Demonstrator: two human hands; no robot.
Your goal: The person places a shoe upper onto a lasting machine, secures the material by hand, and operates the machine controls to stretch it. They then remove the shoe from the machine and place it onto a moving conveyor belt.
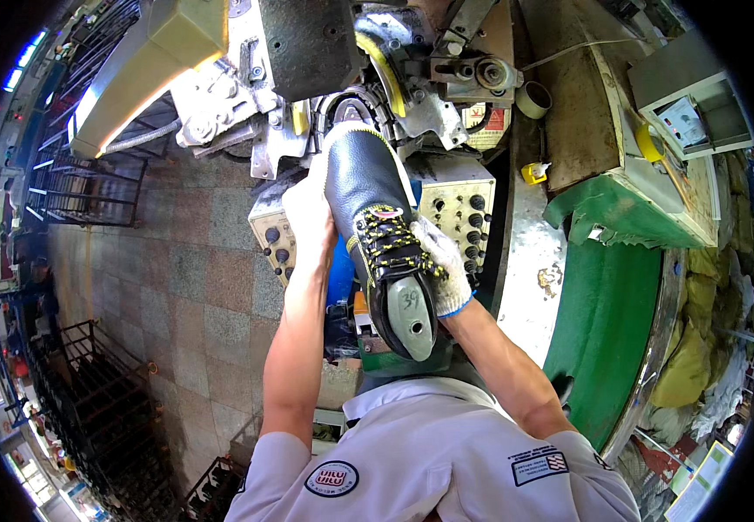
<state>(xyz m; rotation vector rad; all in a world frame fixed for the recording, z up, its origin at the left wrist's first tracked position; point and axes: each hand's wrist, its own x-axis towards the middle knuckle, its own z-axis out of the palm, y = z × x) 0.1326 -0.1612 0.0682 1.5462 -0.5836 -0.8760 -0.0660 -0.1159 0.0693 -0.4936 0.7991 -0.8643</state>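
Observation:
Between my two hands is a black leather shoe upper on a grey shoe last. Its toe points away from me, up against the curved jaws of a metal machine. Black and yellow laces run up its front, and yellow stitching edges the toe. My left hand is closed along the shoe's left side, overexposed, with most of its fingers hidden underneath. On the right side, my right hand, in a white knit glove with a blue cuff edge, grips the shoe near the laces.
Control panels with black knobs flank the shoe, one on the left and one on the right. A green conveyor belt curves along the right. A tape roll lies by the machine. Dark metal racks stand on the tiled floor at left.

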